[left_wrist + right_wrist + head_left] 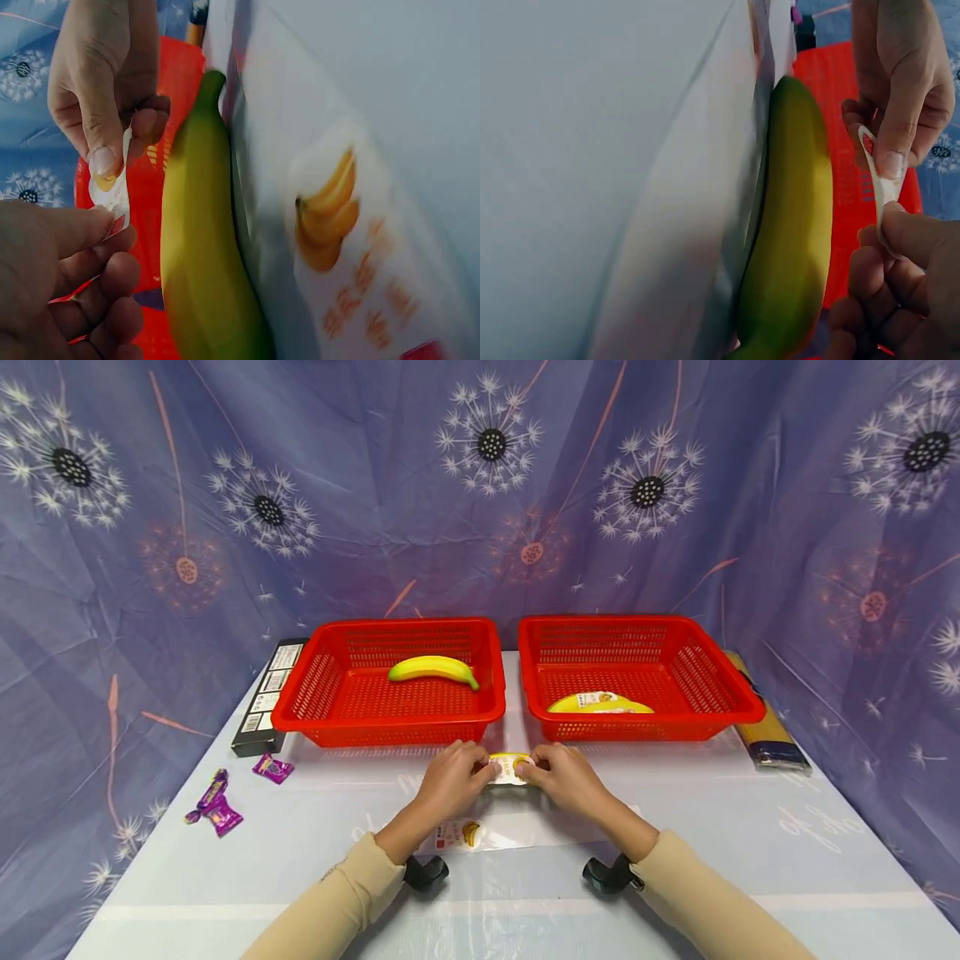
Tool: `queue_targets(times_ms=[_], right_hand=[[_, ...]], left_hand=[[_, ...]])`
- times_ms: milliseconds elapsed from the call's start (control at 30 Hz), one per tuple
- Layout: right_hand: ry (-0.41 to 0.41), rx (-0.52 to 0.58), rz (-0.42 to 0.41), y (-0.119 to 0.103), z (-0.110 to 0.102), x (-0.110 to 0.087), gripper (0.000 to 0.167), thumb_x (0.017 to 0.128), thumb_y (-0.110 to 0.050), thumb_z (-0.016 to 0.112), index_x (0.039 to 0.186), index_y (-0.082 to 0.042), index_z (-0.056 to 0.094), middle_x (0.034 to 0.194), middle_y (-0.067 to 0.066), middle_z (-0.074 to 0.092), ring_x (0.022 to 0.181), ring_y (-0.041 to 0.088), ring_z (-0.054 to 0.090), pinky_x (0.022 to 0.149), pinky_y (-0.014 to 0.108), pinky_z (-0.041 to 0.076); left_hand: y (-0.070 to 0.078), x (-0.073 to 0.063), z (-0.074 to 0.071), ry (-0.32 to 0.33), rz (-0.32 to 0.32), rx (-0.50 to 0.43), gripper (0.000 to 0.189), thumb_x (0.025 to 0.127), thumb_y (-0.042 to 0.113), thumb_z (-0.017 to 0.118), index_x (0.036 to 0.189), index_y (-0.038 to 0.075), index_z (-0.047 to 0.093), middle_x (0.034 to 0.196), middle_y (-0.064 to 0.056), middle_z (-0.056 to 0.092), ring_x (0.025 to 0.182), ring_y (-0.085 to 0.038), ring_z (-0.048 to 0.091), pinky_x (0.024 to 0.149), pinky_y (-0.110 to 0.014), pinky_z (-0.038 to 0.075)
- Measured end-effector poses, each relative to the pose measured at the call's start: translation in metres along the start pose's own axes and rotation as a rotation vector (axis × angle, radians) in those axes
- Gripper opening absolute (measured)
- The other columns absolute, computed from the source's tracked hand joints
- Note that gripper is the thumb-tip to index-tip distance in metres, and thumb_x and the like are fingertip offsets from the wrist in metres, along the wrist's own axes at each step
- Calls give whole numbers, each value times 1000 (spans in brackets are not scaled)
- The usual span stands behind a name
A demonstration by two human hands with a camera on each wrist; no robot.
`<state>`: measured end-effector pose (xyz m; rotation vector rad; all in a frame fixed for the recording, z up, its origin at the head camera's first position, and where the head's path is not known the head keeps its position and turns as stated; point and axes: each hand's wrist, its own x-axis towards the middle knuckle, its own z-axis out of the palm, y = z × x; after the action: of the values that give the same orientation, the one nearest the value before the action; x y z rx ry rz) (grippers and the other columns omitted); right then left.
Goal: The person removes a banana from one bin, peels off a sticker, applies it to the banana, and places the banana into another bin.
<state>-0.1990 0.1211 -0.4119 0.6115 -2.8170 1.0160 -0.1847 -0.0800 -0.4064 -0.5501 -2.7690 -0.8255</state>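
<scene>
Between both hands is a small white banana-print label (508,768). My left hand (453,777) pinches one end with thumb and finger, and my right hand (570,781) pinches the other. The label bends slightly in the right wrist view. Close to the hands, a yellow banana with green ends (202,232) lies on the table; in the head view the label and hands hide most of it. A backing strip (525,833) lies nearer me, with another banana label (470,834) on its left part.
The left red basket (390,724) holds one banana (431,669). In the right red basket (637,727) lies yellow fruit with labels (600,702). Purple-wrapped candies (222,814) and a black box (258,741) are at left; a brown-and-blue packet (772,735) is at right.
</scene>
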Motion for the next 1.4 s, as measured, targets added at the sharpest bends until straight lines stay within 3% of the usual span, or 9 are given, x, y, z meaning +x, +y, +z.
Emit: queue_targets(times_ms=[167,300,533,767,867,1033,1167,1400], right_hand=[[6,-128,-14,2,3,12,33,81,-28,71,58,-17,51,52,-9,41,54,8,37,56,24,27],[3,-202,-17,1,6,18,35,80,-28,70,57,-16,48,52,-8,40,53,9,37,55,25,27],[1,-251,-10,-1,10,22,33,80,-25,68,57,-16,46,51,-8,39,50,9,36,51,24,27],[63,-315,-51,-2,14,22,30,77,-21,67,57,-15,46,52,-7,40,50,10,37,49,25,27],[72,-308,-35,0,15,20,29,78,-25,70,61,-15,48,55,-5,44,51,11,40,50,26,30],[88,-241,-31,10,13,15,25,78,-25,73,74,-13,52,64,-2,50,60,13,45,58,28,35],[91,-171,-70,17,12,11,21,80,-19,72,84,-11,52,70,-2,49,67,12,44,62,28,34],[106,-113,-140,26,13,5,22,80,-11,71,89,-12,51,75,-3,47,72,11,42,63,25,32]], left_hand=[[-5,11,4,30,46,122,20,83,26,67,66,15,62,69,3,60,73,-15,55,63,-26,41],[-8,18,8,55,69,176,23,79,23,66,60,16,56,61,4,55,63,-13,52,57,-25,37],[-9,23,13,53,57,223,29,76,22,65,53,19,48,54,8,46,52,-8,41,49,-22,29],[-11,22,16,127,118,306,27,74,22,67,54,19,50,54,5,50,51,-14,50,48,-25,34],[-12,22,16,120,106,301,21,75,24,68,61,17,53,57,4,52,55,-16,52,49,-26,35],[-16,18,14,50,57,181,19,80,23,70,89,14,56,71,2,55,68,-16,53,58,-26,38],[-18,13,12,17,83,122,27,83,18,69,106,17,55,86,-3,59,82,-21,56,67,-31,43],[-18,7,15,38,151,184,23,82,23,71,103,24,63,90,-4,58,83,-21,56,64,-30,42]])
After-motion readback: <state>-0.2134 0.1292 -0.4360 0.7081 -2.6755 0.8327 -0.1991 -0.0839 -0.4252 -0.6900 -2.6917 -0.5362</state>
